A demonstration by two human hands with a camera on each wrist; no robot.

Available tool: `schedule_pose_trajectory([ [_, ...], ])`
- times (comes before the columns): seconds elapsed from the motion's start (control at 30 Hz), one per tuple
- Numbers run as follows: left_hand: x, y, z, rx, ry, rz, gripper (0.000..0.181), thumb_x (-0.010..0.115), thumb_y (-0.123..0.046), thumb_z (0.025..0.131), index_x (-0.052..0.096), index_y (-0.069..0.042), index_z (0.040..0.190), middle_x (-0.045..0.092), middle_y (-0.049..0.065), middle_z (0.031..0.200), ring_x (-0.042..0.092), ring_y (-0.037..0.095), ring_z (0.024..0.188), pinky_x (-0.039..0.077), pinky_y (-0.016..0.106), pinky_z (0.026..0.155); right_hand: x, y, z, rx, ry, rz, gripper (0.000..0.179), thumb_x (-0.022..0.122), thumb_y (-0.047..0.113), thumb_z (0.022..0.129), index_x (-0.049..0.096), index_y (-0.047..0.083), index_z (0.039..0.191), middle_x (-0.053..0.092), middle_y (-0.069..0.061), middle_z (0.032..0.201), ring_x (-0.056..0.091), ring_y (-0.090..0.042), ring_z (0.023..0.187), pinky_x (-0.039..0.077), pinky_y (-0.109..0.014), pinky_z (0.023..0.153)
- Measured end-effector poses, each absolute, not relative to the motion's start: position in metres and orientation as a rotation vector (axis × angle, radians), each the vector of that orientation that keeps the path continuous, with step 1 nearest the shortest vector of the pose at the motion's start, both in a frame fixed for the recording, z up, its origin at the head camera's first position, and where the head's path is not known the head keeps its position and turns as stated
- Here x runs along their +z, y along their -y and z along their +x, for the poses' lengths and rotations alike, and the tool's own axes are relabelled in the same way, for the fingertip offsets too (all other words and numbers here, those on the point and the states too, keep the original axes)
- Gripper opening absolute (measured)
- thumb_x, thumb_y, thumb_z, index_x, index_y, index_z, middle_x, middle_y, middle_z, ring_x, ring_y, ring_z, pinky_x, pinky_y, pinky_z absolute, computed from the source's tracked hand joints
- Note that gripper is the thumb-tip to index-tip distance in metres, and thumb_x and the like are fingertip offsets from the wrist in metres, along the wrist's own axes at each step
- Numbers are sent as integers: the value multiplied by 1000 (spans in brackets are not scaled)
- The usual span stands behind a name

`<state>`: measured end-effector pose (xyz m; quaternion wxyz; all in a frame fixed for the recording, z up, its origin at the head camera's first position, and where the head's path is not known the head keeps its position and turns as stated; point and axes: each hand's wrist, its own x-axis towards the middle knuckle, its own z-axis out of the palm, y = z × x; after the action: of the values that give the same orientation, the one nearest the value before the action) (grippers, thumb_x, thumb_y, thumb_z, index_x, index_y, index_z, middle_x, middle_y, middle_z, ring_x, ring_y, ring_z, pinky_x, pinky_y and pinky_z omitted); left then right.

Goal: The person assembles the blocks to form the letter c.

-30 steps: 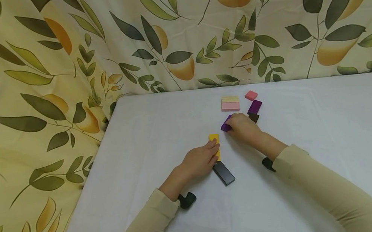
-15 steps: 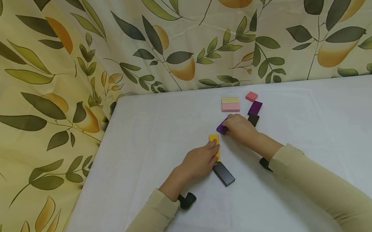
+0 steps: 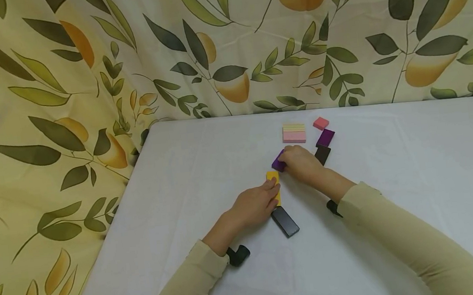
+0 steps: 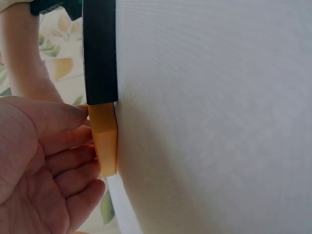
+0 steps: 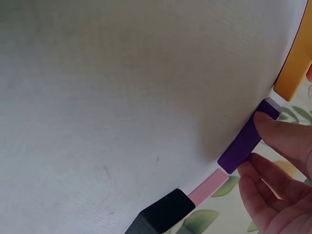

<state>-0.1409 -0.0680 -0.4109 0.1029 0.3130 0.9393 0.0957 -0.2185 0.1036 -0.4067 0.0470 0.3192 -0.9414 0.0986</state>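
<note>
Fingertips of my left hand [image 3: 253, 206] rest on a yellow block [image 3: 272, 175] lying on the white table; in the left wrist view its thumb touches that block [image 4: 105, 139] near the end. A dark grey block [image 3: 285, 221] lies at an angle against the near end of the yellow one. My right hand [image 3: 303, 162] pinches a purple block [image 3: 278, 162] between thumb and fingers. In the right wrist view the purple block [image 5: 239, 139] sits close to the yellow block's [image 5: 295, 61] end, with a narrow gap between them.
Behind the right hand a pink block [image 3: 294, 137] lies with cream strips [image 3: 293, 127] alongside. To their right, a coral block [image 3: 321, 122], a dark purple block [image 3: 325, 137] and a black block [image 3: 323, 154] form a slanted row. A patterned curtain [image 3: 231, 95] hangs beyond the table's far edge.
My right hand has moved the purple block left and slightly nearer, up to the yellow block's far end. My left hand has stayed on the yellow block.
</note>
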Motion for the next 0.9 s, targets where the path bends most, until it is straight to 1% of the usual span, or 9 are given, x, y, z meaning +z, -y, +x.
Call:
schedule_pose_trajectory([
  [0.2,-412,67,-141,263,-2779,934,43,46,-24,97,45,-7,137,34,6,144,37,15,127,40,29,94,-408,-102,-219,329,2887,972,13,71,-1,77,72,-1,91,62,-14,82,59,-26,75,50,-38,74],
  [0.5,-411,67,-140,268,-2776,925,43,45,-24,97,44,-7,137,34,5,144,36,15,128,39,29,96,-410,-101,-219,328,2874,975,12,71,-2,77,72,-1,88,61,-13,79,58,-26,73,50,-39,72],
  [0.77,-410,68,-140,272,-2774,923,43,45,-24,97,44,-8,137,33,5,144,36,16,128,40,30,95,-411,-100,-219,353,2882,1001,15,71,-1,78,72,-2,93,63,-15,85,60,-27,79,50,-38,78],
  [0.9,-409,68,-140,282,-2778,921,43,45,-25,97,44,-8,137,34,5,144,36,16,128,40,30,94,-409,-99,-219,368,2881,1003,14,70,-1,78,72,-2,92,62,-15,84,59,-26,77,50,-37,77],
])
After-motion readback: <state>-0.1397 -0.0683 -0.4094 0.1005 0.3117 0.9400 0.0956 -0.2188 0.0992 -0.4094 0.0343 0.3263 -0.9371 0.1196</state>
